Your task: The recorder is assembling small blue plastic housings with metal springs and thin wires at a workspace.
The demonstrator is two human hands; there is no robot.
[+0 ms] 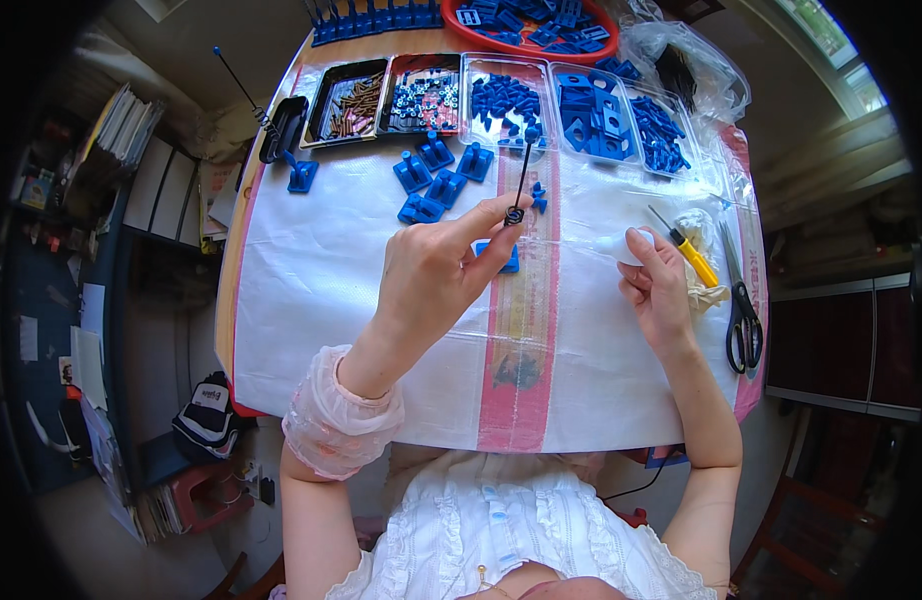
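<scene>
My left hand (426, 265) is closed, pinching a thin black rod (523, 180) by the black coil spring (515, 216) at its lower end. The rod points up and away, with a small blue tip (531, 134). Partly hidden beneath these fingers lies a blue plastic part (510, 260), with a small blue piece (539, 197) just beyond. My right hand (661, 285) is closed in a pinch on a small whitish piece (611, 249) whose kind I cannot make out. Beside it lie a yellow-handled screwdriver (696, 260) and black-handled scissors (744, 330).
Trays of screws (359, 102), nuts (421, 95) and blue plastic parts (506, 97) line the far side. Several blue assembled bases (446, 188) stand before them. A red basin (606, 48) holds more blue parts. Another spring rod (243, 90) rises from a small black tray at the left.
</scene>
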